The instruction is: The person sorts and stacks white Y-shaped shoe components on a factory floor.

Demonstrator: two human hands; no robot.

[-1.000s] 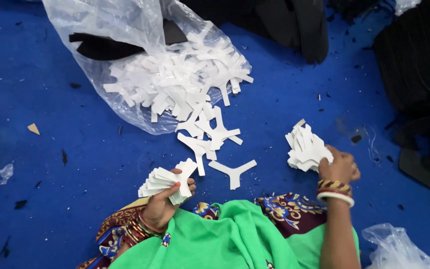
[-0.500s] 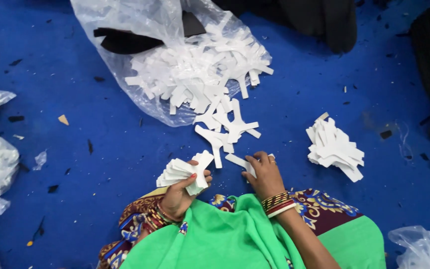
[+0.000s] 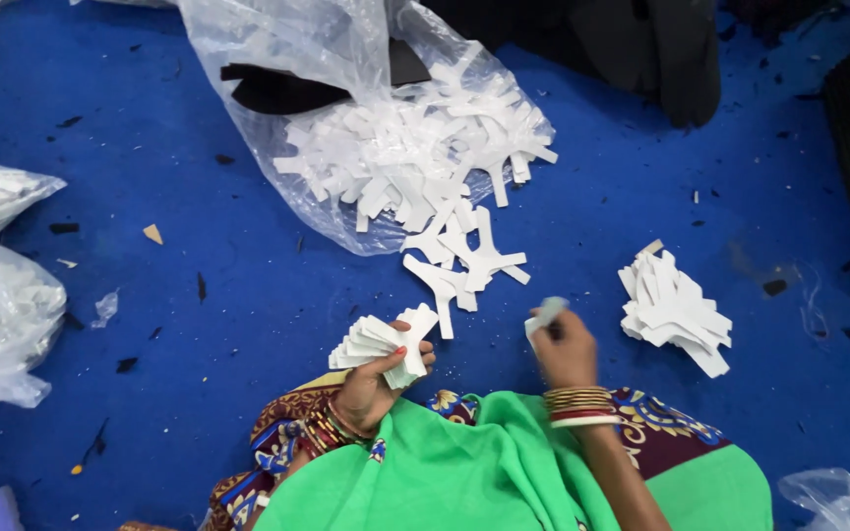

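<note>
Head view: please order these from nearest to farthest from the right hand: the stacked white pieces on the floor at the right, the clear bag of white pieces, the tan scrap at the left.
Measured from the right hand:
1. Stacked white pieces, just to its right on the blue floor.
2. Clear bag of white pieces, ahead and to the left.
3. Tan scrap, far left.

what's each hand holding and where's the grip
Left hand pinches a fanned stack of white Y-shaped cutouts at its lower end. Right hand grips one white cutout by its lower part.
</note>
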